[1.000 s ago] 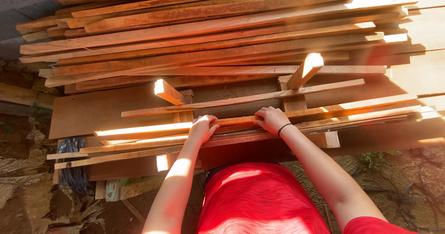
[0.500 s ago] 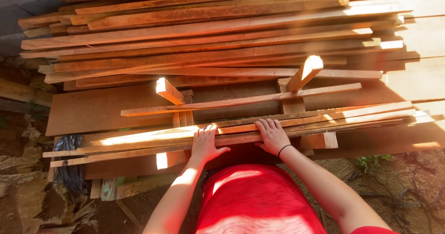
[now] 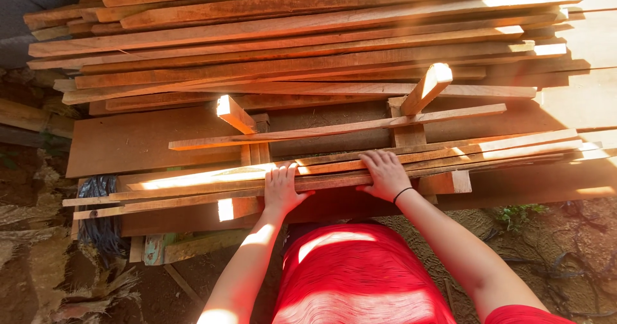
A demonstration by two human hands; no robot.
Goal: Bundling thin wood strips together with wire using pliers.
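Left hand (image 3: pixel 281 189) and right hand (image 3: pixel 386 175), fingers spread, pressed flat on bundle of long thin reddish-brown wooden slats (image 3: pixel 334 176), sunlit, lying crosswise at near edge of large stacked timber pile (image 3: pixel 289 41).

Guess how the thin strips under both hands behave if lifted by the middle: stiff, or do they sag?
The thin strips are long and slender, so their ends would probably sag. They look light. They lie loosely bundled, so some may slide apart. Left hand and right hand rest flat on them near the middle.

Two hands (image 3: pixel 334 184), two upright posts (image 3: pixel 424 89).
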